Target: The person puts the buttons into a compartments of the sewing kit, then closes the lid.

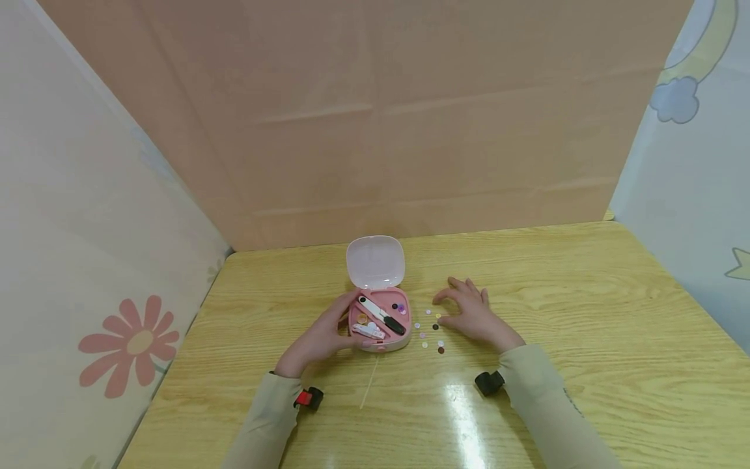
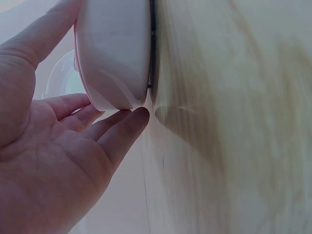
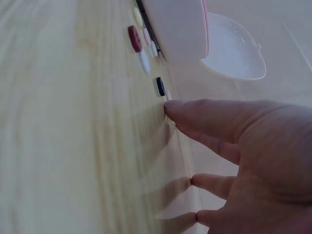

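A pink-and-white case (image 1: 385, 346) with its translucent lid (image 1: 375, 262) raised stands on the table. Inside it, a slim white tool with a black end (image 1: 381, 315) lies diagonally, with small buttons (image 1: 400, 308) in one compartment and a small white item (image 1: 369, 331) in another. My left hand (image 1: 323, 333) grips the case's left side, thumb at the front and fingers behind. To the right of the case, several loose buttons (image 1: 435, 327) lie scattered, white, pink, black and dark red among them. My right hand (image 1: 473, 318) bends over them, thumb tip beside a yellow button (image 1: 438, 316), its fingertips on the table.
The wooden table (image 1: 562, 286) runs back to a plain brownish curtain (image 1: 375, 130). A thin pale stick-like strip (image 1: 368, 385) shows in front of the case. Patterned cloth panels (image 1: 88, 215) stand along both sides.
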### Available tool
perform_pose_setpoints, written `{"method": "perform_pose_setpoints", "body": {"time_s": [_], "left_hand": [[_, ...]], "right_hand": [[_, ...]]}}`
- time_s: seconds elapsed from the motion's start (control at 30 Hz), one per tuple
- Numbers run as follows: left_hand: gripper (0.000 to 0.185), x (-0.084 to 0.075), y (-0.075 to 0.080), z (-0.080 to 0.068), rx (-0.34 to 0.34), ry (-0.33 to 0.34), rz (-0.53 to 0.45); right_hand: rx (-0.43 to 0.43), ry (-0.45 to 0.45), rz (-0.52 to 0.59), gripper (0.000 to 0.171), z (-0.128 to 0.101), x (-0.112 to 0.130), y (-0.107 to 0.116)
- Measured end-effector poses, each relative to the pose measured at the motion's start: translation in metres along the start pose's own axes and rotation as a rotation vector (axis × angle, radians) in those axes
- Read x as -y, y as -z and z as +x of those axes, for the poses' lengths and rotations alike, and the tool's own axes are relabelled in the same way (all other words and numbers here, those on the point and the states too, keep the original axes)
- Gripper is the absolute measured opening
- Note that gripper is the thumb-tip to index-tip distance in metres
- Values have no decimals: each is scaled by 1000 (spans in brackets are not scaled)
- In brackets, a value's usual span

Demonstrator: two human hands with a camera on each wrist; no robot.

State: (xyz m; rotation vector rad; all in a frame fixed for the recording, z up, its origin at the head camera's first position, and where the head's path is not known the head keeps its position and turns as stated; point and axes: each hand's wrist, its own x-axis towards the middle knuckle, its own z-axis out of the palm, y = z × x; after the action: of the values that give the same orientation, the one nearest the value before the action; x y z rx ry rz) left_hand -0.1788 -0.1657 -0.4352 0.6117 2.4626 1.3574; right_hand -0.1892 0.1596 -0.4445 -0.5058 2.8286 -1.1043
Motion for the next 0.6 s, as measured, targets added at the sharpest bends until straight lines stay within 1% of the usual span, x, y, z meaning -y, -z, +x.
{"method": "perform_pose_setpoints", "body": {"time_s": [0.17, 0.27, 0.5, 0.6], "left_hand": [[100, 0, 0, 1, 2, 2, 1], [100, 1, 0, 1, 1, 3, -4], [101, -1, -1, 0, -3, -25, -17], [101, -1, -1, 0, -2, -28, -19]], "right_hand": [[-2, 1, 14, 21, 0, 0, 0], [-2, 1, 17, 18, 0, 0, 0], [4, 5, 20, 12, -1, 1, 1], [3, 7, 21, 11, -1, 1, 1]]}}
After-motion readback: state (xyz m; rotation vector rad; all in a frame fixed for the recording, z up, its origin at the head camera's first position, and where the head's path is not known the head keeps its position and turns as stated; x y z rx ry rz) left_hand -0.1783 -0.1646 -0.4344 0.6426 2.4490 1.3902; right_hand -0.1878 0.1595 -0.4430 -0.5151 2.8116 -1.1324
